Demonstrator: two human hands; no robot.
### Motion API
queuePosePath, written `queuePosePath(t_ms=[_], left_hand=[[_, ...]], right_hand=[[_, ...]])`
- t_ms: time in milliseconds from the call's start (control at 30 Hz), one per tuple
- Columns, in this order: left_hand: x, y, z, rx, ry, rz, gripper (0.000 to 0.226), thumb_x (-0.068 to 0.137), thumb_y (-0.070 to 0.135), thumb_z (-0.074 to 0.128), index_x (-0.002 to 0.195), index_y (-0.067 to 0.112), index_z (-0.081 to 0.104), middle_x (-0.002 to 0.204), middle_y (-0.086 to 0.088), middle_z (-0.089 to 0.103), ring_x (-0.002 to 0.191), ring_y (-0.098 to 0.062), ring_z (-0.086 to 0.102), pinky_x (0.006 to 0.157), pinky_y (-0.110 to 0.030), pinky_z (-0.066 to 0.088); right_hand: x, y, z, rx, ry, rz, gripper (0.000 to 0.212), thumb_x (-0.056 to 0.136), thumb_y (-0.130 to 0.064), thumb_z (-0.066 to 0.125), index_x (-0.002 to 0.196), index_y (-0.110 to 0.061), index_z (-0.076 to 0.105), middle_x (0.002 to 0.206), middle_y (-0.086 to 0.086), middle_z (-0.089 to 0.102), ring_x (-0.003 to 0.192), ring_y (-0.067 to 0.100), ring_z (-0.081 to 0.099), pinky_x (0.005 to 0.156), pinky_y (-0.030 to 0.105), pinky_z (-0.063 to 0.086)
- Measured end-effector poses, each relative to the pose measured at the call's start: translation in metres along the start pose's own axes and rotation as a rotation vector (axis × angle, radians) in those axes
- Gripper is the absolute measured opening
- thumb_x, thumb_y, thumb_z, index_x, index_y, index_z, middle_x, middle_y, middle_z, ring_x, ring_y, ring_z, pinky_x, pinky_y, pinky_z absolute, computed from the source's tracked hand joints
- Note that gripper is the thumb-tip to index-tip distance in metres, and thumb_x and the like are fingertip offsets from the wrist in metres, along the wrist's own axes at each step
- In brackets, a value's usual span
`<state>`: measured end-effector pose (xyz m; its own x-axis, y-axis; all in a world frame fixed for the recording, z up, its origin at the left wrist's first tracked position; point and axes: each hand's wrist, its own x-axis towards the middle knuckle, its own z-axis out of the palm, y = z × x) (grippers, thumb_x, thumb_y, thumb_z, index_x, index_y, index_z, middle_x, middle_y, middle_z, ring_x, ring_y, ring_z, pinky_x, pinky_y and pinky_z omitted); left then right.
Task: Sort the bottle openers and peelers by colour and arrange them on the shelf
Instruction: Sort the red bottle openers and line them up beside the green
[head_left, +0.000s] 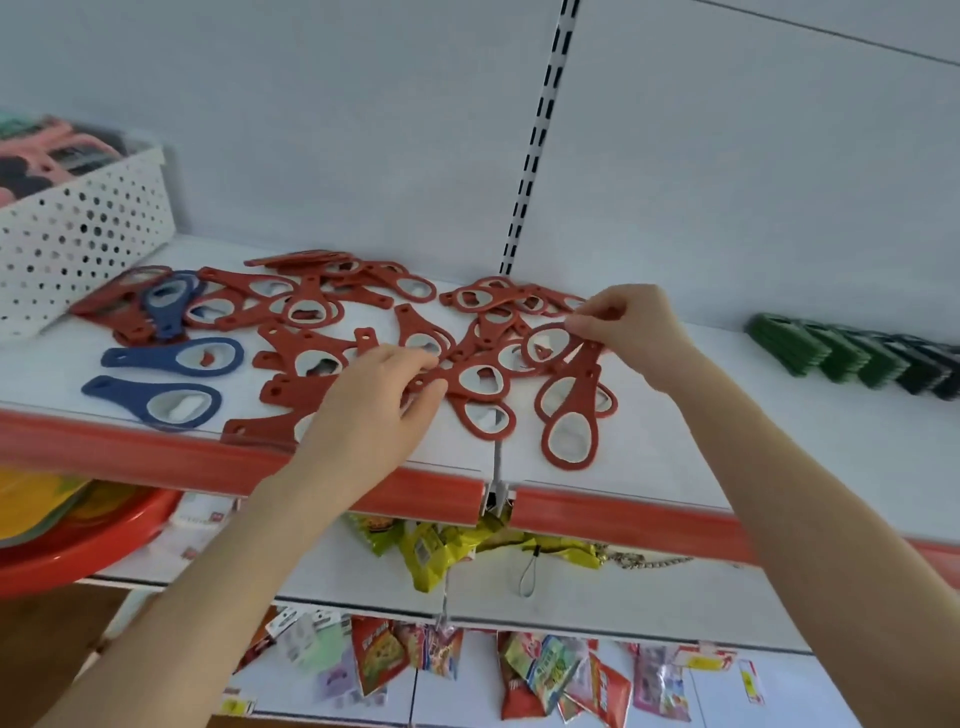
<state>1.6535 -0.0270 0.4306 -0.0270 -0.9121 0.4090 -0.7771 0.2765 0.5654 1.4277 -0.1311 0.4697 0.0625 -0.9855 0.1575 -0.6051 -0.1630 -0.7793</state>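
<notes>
Many red bottle openers (306, 312) lie scattered across the white shelf (675, 447). Three blue bottle openers lie at the left: one (174, 358), another (150, 400) nearer the edge, and a third (166, 306) on top of red ones. My left hand (374, 410) rests on the pile with its fingertips pinching the handle of a red opener (478, 379). My right hand (628, 332) pinches the ring end of another red opener (550, 345) in the middle of the pile.
A white perforated basket (88, 228) with pink and dark items stands at the back left. Green and dark stacked items (852, 358) line the shelf at the right. The shelf has a red front strip (623, 514). Snack packets hang below, and a red basin (78, 540) sits lower left.
</notes>
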Motion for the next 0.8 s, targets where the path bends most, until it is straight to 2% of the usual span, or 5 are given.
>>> queuePosePath(t_ms=[233, 333, 433, 533, 800], left_hand=[[0.022, 0.031, 0.018, -0.562, 0.044, -0.269, 0.038, 0.092, 0.03, 0.052, 0.127, 0.015, 0.05, 0.109, 0.009, 0.058, 0.098, 0.0, 0.053, 0.084, -0.013, 0.042], [0.04, 0.044, 0.023, -0.985, 0.107, -0.494, 0.022, 0.091, 0.033, 0.055, 0.108, 0.02, 0.058, 0.096, 0.006, 0.063, 0.093, -0.007, 0.059, 0.088, -0.03, 0.049], [0.045, 0.051, 0.027, -1.125, 0.198, -0.517, 0.035, 0.078, 0.047, 0.063, 0.109, 0.03, 0.059, 0.121, 0.0, 0.059, 0.111, -0.016, 0.057, 0.094, -0.039, 0.048], [0.046, 0.055, 0.027, -1.237, 0.324, -0.503, 0.029, 0.074, 0.047, 0.065, 0.101, 0.041, 0.058, 0.13, 0.002, 0.055, 0.121, -0.018, 0.051, 0.1, -0.046, 0.043], [0.061, 0.051, 0.03, -1.458, 0.452, -0.545, 0.015, 0.093, 0.014, 0.053, 0.079, 0.009, 0.054, 0.053, 0.002, 0.053, 0.055, -0.012, 0.056, 0.064, -0.034, 0.056]], right_hand=[[-0.01, -0.025, 0.013, 0.48, 0.077, 0.069, 0.009, 0.083, -0.008, 0.067, 0.074, -0.011, 0.065, 0.072, 0.005, 0.066, 0.063, 0.012, 0.065, 0.06, 0.017, 0.053], [-0.016, -0.03, 0.027, 0.595, 0.018, 0.118, 0.005, 0.083, -0.01, 0.067, 0.083, -0.006, 0.067, 0.076, 0.009, 0.069, 0.066, 0.017, 0.067, 0.062, 0.023, 0.055], [-0.021, -0.032, 0.039, 0.783, -0.031, 0.197, 0.009, 0.085, -0.009, 0.065, 0.088, -0.001, 0.065, 0.092, 0.021, 0.068, 0.079, 0.03, 0.065, 0.08, 0.041, 0.056], [-0.029, -0.035, 0.047, 0.916, -0.093, 0.254, 0.01, 0.089, -0.008, 0.059, 0.082, -0.003, 0.063, 0.083, 0.014, 0.066, 0.071, 0.021, 0.065, 0.067, 0.028, 0.057], [-0.047, -0.028, 0.04, 0.62, -0.233, 0.123, 0.009, 0.086, -0.007, 0.063, 0.077, -0.007, 0.062, 0.07, 0.004, 0.063, 0.061, 0.008, 0.063, 0.065, 0.02, 0.057]])
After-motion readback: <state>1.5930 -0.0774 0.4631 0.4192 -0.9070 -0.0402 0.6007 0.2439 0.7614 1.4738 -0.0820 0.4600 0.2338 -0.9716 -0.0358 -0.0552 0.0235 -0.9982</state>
